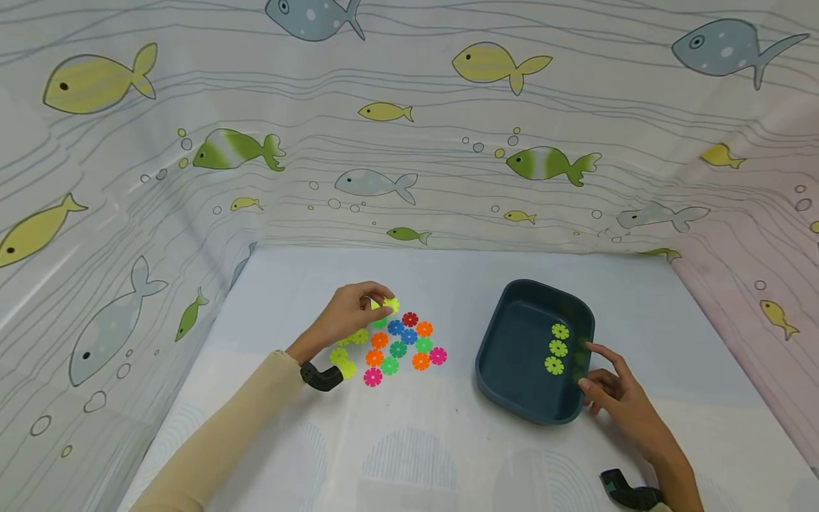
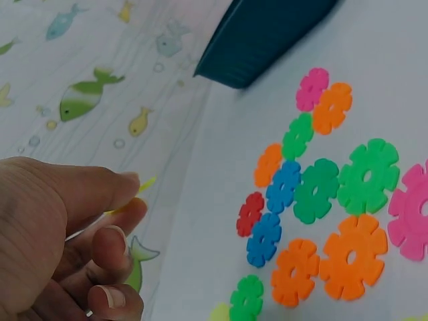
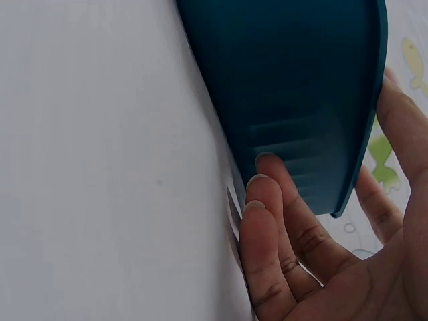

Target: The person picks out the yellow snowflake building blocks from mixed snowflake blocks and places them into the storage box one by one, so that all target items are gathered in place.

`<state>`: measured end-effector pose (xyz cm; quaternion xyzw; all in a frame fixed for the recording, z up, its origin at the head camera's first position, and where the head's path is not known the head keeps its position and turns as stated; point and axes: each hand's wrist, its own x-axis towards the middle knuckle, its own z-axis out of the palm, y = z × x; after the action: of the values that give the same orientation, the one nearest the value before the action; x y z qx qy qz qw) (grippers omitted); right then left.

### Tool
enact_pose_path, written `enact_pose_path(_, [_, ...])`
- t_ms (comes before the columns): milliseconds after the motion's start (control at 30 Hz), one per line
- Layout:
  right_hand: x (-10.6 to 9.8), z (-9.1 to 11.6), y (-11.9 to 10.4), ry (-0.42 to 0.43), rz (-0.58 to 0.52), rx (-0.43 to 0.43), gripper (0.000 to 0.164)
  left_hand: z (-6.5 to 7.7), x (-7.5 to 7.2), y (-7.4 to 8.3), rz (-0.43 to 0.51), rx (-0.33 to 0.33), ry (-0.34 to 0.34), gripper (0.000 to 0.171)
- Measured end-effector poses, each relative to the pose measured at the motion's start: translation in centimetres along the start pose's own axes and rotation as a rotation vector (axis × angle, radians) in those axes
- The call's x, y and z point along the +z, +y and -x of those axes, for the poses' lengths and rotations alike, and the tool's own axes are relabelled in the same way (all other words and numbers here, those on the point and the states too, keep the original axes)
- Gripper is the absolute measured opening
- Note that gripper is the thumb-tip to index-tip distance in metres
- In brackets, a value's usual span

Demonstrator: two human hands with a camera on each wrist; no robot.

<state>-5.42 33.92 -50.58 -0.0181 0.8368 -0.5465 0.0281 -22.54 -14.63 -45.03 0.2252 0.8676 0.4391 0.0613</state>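
Note:
Over the far end of a loose spread of discs, my left hand (image 1: 350, 311) pinches a yellow notched plastic disc (image 1: 392, 304) between thumb and forefinger. The left wrist view shows this disc edge-on. My right hand (image 1: 623, 402) holds the near right side of a dark blue-green tray (image 1: 493, 341), with the thumb at the rim. In the right wrist view, several fingertips (image 3: 261, 227) lie against the tray's outer wall. Inside the tray, three yellow discs (image 1: 558, 348) lie in a row toward the right side.
Orange discs (image 1: 380, 340), blue discs (image 1: 409, 336), green discs (image 1: 398, 349), pink discs (image 1: 373, 377) and a red disc (image 1: 410, 319) lie flat left of the tray. More yellow discs (image 1: 339, 355) lie beside the left wrist. A fish-patterned curtain (image 1: 448, 199) surrounds the white table (image 1: 448, 441).

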Motion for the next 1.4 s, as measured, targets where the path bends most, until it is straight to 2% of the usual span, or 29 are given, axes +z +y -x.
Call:
enact_pose_path(1033, [0.0, -0.1, 0.0, 0.003, 0.013, 0.012, 0.069, -1.7, 3.4, 3.7, 0.04, 0.171, -0.121, 0.016])
enact_pose_path(1400, [0.0, -0.1, -0.2, -0.005, 0.0, 0.01, 0.069, -2.3, 5.3, 4.9, 0.087, 0.236, -0.159, 0.016])
